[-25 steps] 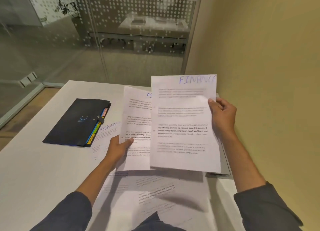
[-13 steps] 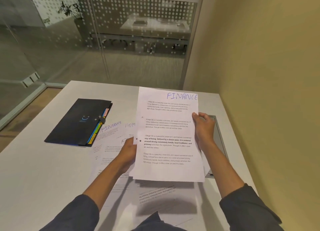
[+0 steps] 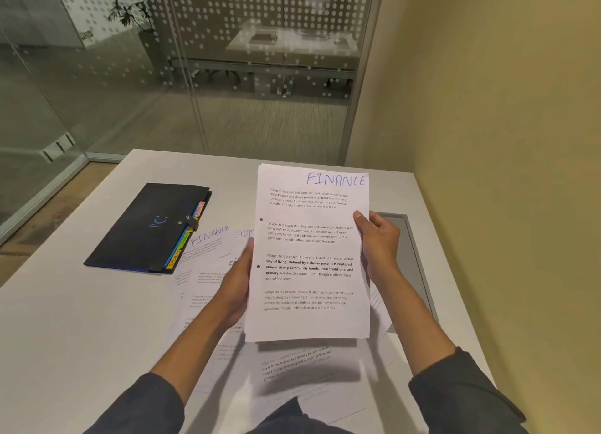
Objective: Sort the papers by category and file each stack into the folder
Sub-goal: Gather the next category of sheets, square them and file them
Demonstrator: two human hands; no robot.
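Both hands hold up a FINANCE stack above the counter.

The left hand grips the stack's left edge, its fingers behind the sheets; the right hand grips the right edge, thumb on the front. The stack stands nearly upright, clear of the loose papers spread flat below, one headed FINANCE. The closed black folder with coloured tabs lies to the left, just beside those papers.

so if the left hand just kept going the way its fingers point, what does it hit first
Probably nothing soon: the left hand points up and away along the held FINANCE stack, above the table. The glass wall lies beyond, though depth is unclear.
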